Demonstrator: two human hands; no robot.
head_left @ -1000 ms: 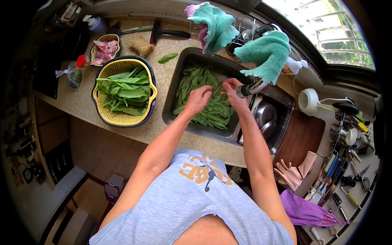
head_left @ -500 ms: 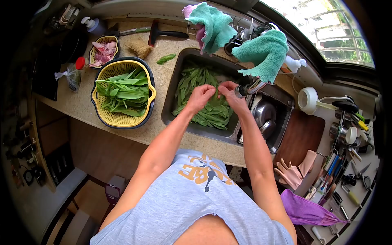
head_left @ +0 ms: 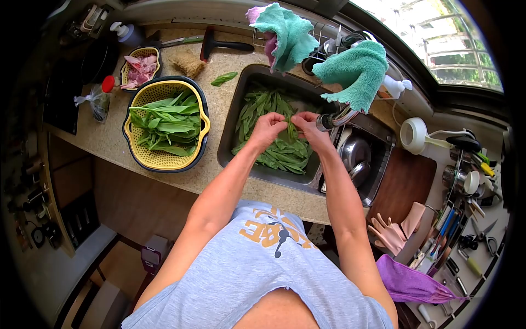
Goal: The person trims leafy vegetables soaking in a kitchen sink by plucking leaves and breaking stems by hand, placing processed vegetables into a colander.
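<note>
Both hands are over the dark sink (head_left: 226, 143), nearly touching at the fingertips. My left hand (head_left: 268, 130) is closed in a pinch on a green leaf (head_left: 290, 130) that hangs between the hands. My right hand (head_left: 309, 127), beside the faucet head (head_left: 324, 122), pinches the same leaf from the other side. Below them many green leaves (head_left: 282, 156) lie in the sink. More leaves (head_left: 171, 123) fill a yellow basket (head_left: 137, 153) in a dark bowl on the counter. One loose leaf (head_left: 223, 79) lies by the sink's back left corner.
Behind the basket are a small basket of raw meat (head_left: 141, 69), a brown scrubber (head_left: 188, 64) and a black-handled squeegee (head_left: 233, 46). Teal cloths (head_left: 353, 74) hang above the faucet. To the right are metal lids (head_left: 354, 151), a brown board (head_left: 402, 187) and pink gloves (head_left: 394, 230).
Over the last second my hands have come closer together, and a leaf now shows between their fingertips. The baskets and the counter items stay in place.
</note>
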